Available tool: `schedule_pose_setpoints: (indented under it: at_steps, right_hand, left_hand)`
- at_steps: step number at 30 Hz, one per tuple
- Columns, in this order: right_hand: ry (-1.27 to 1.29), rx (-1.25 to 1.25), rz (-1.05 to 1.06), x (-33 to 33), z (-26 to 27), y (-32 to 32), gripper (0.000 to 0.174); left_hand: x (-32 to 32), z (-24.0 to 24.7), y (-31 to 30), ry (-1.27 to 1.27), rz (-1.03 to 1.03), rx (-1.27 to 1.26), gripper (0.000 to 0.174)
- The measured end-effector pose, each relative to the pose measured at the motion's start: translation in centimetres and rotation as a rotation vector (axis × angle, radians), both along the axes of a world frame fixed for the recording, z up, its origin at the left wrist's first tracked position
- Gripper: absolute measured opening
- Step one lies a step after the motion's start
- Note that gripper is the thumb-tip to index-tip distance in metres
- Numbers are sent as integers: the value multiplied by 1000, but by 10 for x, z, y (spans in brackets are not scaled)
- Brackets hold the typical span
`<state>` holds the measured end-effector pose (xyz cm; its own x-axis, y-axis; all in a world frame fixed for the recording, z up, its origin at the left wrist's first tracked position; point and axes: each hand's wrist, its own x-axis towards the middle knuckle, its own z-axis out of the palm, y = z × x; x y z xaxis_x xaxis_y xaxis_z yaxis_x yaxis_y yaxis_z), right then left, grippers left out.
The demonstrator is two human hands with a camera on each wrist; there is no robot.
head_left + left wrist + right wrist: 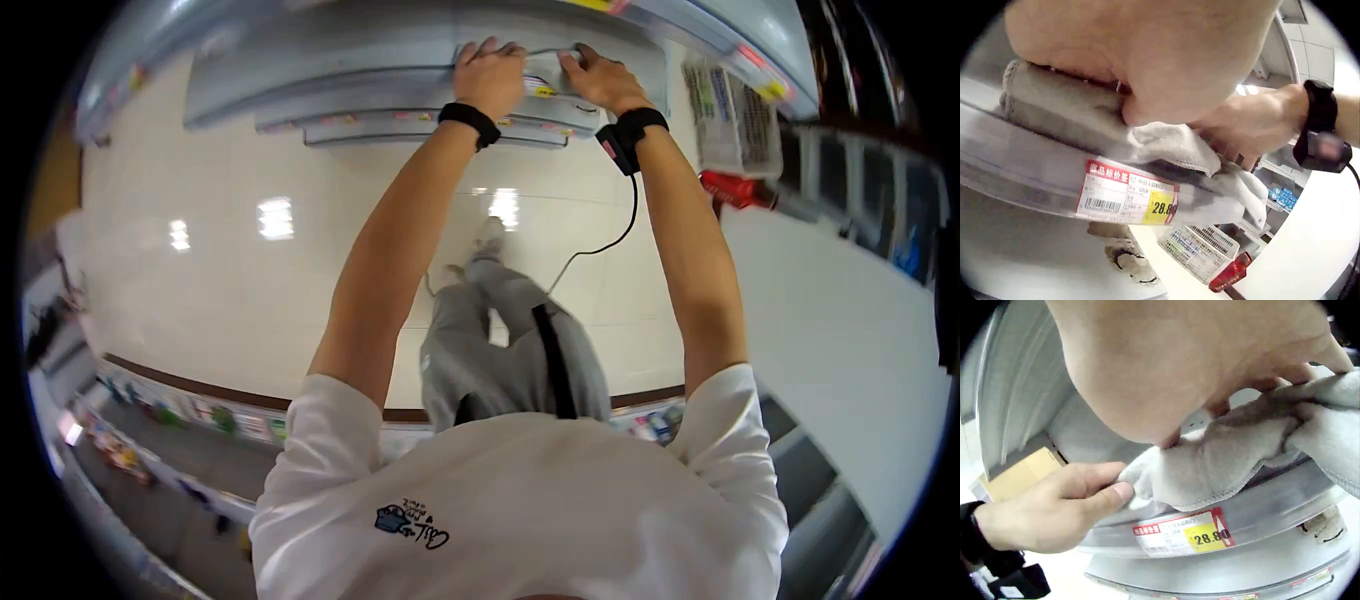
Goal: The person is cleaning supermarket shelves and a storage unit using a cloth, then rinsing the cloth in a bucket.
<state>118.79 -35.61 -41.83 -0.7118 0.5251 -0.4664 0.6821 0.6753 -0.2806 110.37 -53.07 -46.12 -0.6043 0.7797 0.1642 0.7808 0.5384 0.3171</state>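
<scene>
A light grey cloth (1210, 465) with stitched edges lies bunched along the front lip of a grey metal shelf (330, 55). In the right wrist view my left hand (1054, 506) pinches one end of it between thumb and fingers. My right hand (608, 84) grips the cloth further along, its thumb on top and its other fingers partly hidden by the palm. The head view has my left hand (490, 82) at the shelf edge, a short way left of the right. Folds of the cloth (1066, 109) overhang the lip in the left wrist view.
A price label (1125, 194) reading 28.8 sits on the shelf front below the cloth. Lower shelves (430, 132) step out beneath. At right stand a pale wire basket (735, 120) and a red object (735, 190). A cable (610, 245) hangs from my right wrist.
</scene>
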Motion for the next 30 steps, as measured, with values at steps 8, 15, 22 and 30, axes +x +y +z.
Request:
schedule_pose_setpoints:
  at_steps: [8,15,22,30]
  right_hand:
    - [-165,339,521,-18,6,-11,66]
    - [-209,547,808,-13,-16,6,64]
    - [-127,372,907,-76,12,4,79]
    - [55,159,993,-167,-13,78,69]
  left_hand:
    - [13,27,-5,-111,287,53,33]
    - [31,46,-49,-329,278,-21,36]
    - [0,70,-38,-350,309,-206,47]
    - [-78,40,49,-351,432,-296,58]
